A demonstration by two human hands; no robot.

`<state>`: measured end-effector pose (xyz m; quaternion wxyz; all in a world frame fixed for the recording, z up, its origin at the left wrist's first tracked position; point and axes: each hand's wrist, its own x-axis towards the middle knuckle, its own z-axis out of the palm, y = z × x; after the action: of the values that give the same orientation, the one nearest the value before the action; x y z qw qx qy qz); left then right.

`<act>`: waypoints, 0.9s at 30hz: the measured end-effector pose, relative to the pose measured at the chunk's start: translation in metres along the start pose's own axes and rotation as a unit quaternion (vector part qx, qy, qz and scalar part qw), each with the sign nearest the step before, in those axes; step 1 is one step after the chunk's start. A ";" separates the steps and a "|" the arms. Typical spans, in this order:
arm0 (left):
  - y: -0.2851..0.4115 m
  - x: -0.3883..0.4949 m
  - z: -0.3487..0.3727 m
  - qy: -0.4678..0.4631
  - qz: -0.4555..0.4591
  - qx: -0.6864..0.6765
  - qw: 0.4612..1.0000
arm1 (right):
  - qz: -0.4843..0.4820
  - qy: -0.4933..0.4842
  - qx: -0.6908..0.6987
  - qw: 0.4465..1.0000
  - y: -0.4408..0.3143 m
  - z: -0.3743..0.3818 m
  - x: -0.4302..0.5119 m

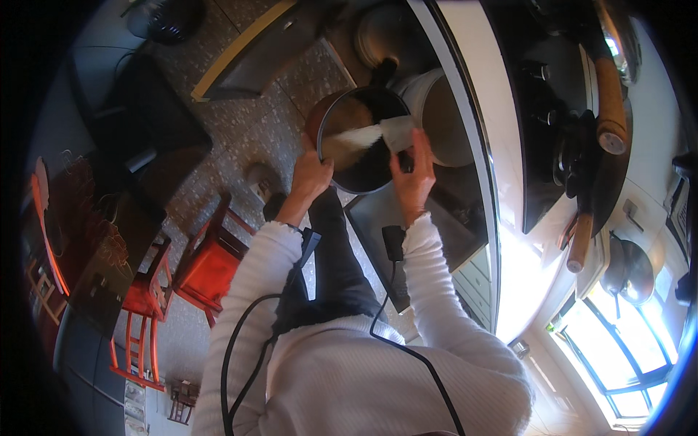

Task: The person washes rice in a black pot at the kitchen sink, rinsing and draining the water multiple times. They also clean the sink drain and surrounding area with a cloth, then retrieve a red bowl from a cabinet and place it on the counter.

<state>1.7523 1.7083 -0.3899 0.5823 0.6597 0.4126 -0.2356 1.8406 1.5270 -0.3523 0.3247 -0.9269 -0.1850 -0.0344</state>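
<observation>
My left hand [312, 177] grips the near left rim of a round, dark-lined pot [366, 177]. In my right hand [415, 177] is a small translucent cup [398, 133], held tilted over the pot's right side. A streak of white grains, seemingly rice [357, 136], runs from the cup's mouth into the pot, blurred by motion. Right of the pot stands an uncovered white bucket [450, 120], partly behind my right hand. The bucket's contents are too dim to tell.
A long white countertop [493, 98] runs along the right, carrying a black stove [537, 158] and a wok with a wooden handle [581, 245]. An open cabinet door [403, 234] juts out below my hands. Red wooden chairs [210, 264] stand at left by a dark table [103, 261].
</observation>
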 end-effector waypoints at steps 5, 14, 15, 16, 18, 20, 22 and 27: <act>-0.026 -0.008 -0.008 0.036 -0.002 -0.030 0.999 | 0.245 0.123 0.076 0.959 0.063 0.005 0.002; -0.106 -0.058 -0.053 0.063 -0.002 -0.026 0.998 | 0.512 -0.059 0.242 0.822 0.175 -0.014 -0.016; -0.117 -0.068 -0.062 0.074 0.009 -0.015 0.997 | 0.531 -0.035 0.267 0.803 0.171 -0.014 -0.032; -0.127 -0.077 -0.066 0.079 -0.007 -0.025 0.997 | 0.536 -0.022 0.305 0.787 0.170 -0.015 -0.043; -0.153 -0.094 -0.077 0.085 -0.065 -0.065 0.992 | 0.617 -0.036 0.434 0.655 0.163 -0.013 -0.069; -0.184 -0.108 -0.089 0.121 -0.013 -0.040 0.992 | 0.643 -0.035 0.481 0.596 0.150 -0.012 -0.088; -0.215 -0.115 -0.106 0.172 0.133 0.063 0.974 | 0.660 0.009 0.426 0.618 0.123 -0.021 -0.110; -0.268 -0.140 -0.138 0.119 -0.081 -0.075 0.987 | 0.411 -0.080 0.206 0.884 0.059 -0.122 -0.128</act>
<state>1.4333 1.7986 -0.4038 0.5556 0.6021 0.5476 -0.1701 1.7497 1.3684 -0.3142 0.4770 -0.8319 0.1847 0.2154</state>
